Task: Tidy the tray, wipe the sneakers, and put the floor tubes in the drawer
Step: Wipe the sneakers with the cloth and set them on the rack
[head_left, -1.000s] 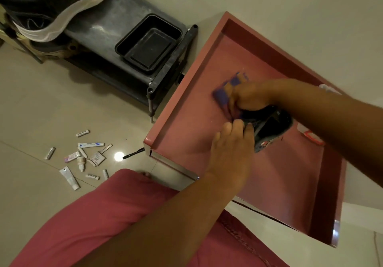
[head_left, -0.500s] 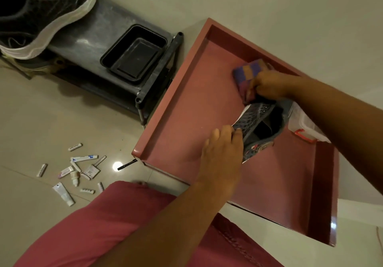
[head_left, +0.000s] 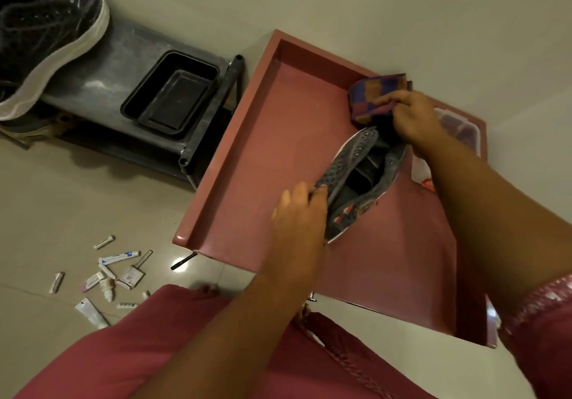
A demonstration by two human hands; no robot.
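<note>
A small grey sneaker [head_left: 346, 175] lies on its side on the red drawer-like tray [head_left: 263, 138]. My left hand [head_left: 298, 213] grips the sneaker at its heel end. At the toe end my right hand [head_left: 408, 117] holds a checked purple and orange cloth [head_left: 368, 95] bunched against the shoe. Several small tubes [head_left: 105, 274] lie scattered on the tiled floor at the lower left, beside my knee.
A black plastic tray [head_left: 170, 95] sits on a dark shoe rack [head_left: 108, 67], next to a big black sneaker with a white sole [head_left: 46, 36]. A clear plastic box [head_left: 455, 132] is at the red tray's right side. A black pen [head_left: 182, 261] lies on the floor.
My right hand has carried the cloth up and to the right, toward the tray's far corner. The sneaker has turned so its opening shows, and my left hand has followed its heel.
</note>
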